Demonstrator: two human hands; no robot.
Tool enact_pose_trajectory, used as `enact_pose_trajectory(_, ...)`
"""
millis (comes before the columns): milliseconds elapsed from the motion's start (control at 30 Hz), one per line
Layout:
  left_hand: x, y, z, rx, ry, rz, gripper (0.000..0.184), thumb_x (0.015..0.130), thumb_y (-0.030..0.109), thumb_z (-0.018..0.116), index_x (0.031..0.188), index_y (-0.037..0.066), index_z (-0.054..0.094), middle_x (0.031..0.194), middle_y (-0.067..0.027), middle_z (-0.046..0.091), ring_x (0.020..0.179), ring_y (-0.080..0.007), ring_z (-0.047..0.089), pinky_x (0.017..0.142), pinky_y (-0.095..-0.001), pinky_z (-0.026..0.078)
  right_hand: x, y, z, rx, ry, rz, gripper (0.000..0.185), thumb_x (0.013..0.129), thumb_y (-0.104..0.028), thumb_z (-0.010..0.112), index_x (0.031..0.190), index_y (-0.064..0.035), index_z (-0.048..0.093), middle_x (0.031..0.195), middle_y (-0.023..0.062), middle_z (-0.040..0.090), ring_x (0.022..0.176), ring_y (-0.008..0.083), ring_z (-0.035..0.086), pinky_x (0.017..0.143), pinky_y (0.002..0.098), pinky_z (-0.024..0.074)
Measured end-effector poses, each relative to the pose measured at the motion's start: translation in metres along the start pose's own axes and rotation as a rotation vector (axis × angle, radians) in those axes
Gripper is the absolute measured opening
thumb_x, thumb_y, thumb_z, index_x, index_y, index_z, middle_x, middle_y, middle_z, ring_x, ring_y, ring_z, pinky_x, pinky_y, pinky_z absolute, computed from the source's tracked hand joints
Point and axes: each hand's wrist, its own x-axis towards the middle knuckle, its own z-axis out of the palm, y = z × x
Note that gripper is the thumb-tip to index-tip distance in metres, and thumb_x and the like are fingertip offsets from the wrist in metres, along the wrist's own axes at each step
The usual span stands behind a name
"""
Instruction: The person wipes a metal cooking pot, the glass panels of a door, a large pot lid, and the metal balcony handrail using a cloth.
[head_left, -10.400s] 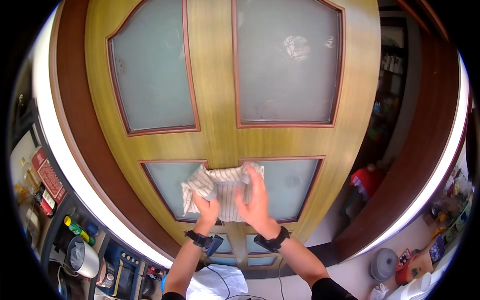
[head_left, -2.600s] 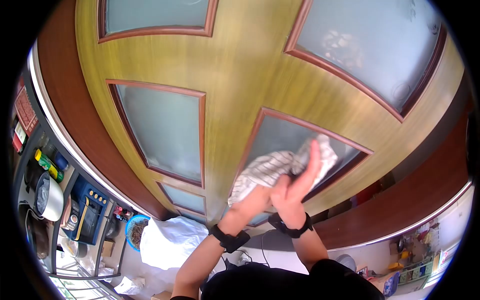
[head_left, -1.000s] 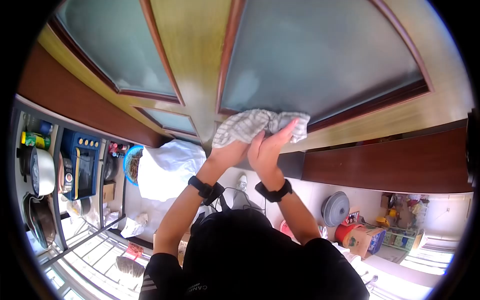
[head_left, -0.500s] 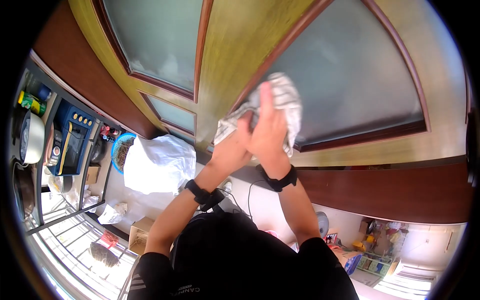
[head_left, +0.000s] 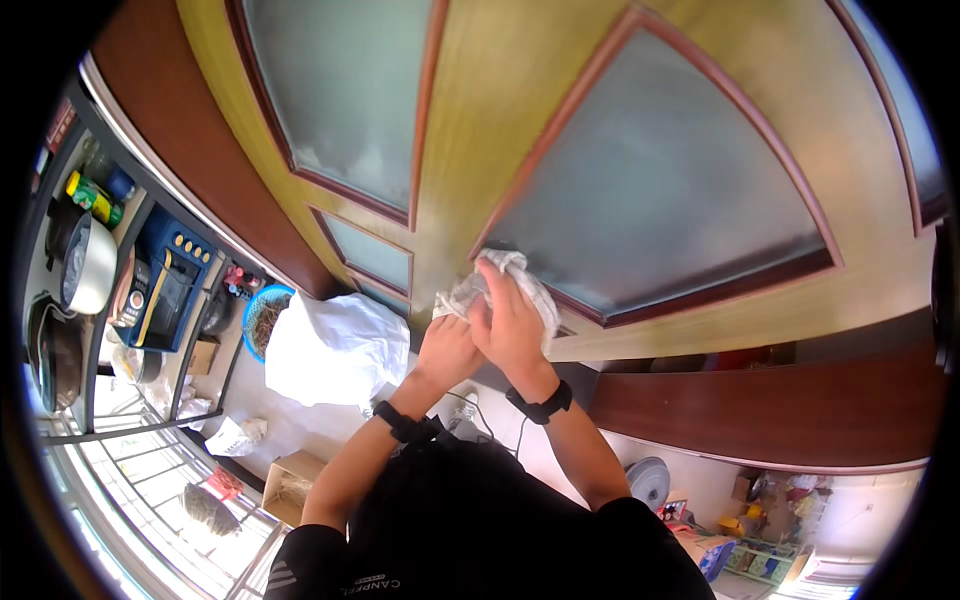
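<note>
The left hand [head_left: 449,350] seems to have its grip closed on the crumpled cloth [head_left: 541,298], and the right hand [head_left: 512,335], fingers out straight, pushes it by the door's [head_left: 470,120] cloudy glass pane [head_left: 680,170], bottom left corner, where rubbing calls for flat, firm pressing.

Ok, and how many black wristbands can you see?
2. The left wristband is on the left wrist, behind the left hand; the right wristband is on the right wrist, behind the right hand.

Dark shelving [head_left: 90,390] stands on a pale floor [head_left: 285,424] near a bright, seemingly barred window [head_left: 135,482].
</note>
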Motion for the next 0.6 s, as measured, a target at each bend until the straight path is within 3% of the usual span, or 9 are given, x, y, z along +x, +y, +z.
enact_pose_trajectory(133,0.01,0.01,-0.006,0.052,0.183,0.106,0.027,0.075,0.024,0.071,0.096,0.007,0.067,0.085,-0.0056,0.063,0.083,-0.026,0.061,0.074,-0.0386,0.046,0.005,-0.001,-0.021,0.094,0.095,0.042,0.043,0.08,-0.006,0.064,0.123,-0.0043,0.062,0.108,0.0166,0.069,0.096,0.0366,0.065,0.087,0.0416,0.0508)
enact_pose_trajectory(200,0.012,0.017,-0.006,0.014,0.127,0.144,0.025,0.074,0.024,0.072,0.094,0.008,0.067,0.084,-0.0051,0.062,0.081,-0.0255,0.061,0.073,-0.0383,0.045,-0.001,0.002,-0.033,0.136,0.172,0.115,0.036,0.079,-0.007,0.066,0.115,-0.0025,0.067,0.105,0.0169,0.07,0.097,0.0352,0.066,0.089,0.0402,0.0508)
enact_pose_trajectory(400,0.03,0.038,0.011,-0.076,0.05,0.351,0.018,0.073,0.024,0.072,0.081,0.01,0.063,0.078,-0.0053,0.06,0.076,-0.0236,0.06,0.07,-0.0364,0.046,-0.042,0.017,-0.061,0.141,0.366,0.331,0.035,0.082,-0.005,0.065,0.117,-0.0006,0.065,0.109,0.0172,0.07,0.101,0.0325,0.065,0.093,0.038,0.0489)
enact_pose_trajectory(500,0.034,0.047,0.015,-0.082,-0.052,0.379,0.021,0.072,0.024,0.073,0.083,0.009,0.063,0.079,-0.0057,0.06,0.077,-0.0234,0.06,0.07,-0.0364,0.046,-0.052,0.011,-0.066,0.148,0.431,0.408,0.034,0.086,-0.003,0.062,0.12,0.0005,0.063,0.112,0.0165,0.068,0.105,0.0309,0.065,0.095,0.0377,0.048)
enact_pose_trajectory(600,0.038,0.051,0.015,-0.147,-0.088,0.356,0.039,0.071,0.026,0.074,0.101,0.004,0.066,0.093,-0.0099,0.065,0.088,-0.0281,0.063,0.078,-0.0399,0.049,-0.055,-0.001,-0.073,0.211,0.488,0.416,0.032,0.084,0.0,0.063,0.115,-0.0001,0.064,0.107,0.0163,0.068,0.099,0.0309,0.065,0.091,0.037,0.049)
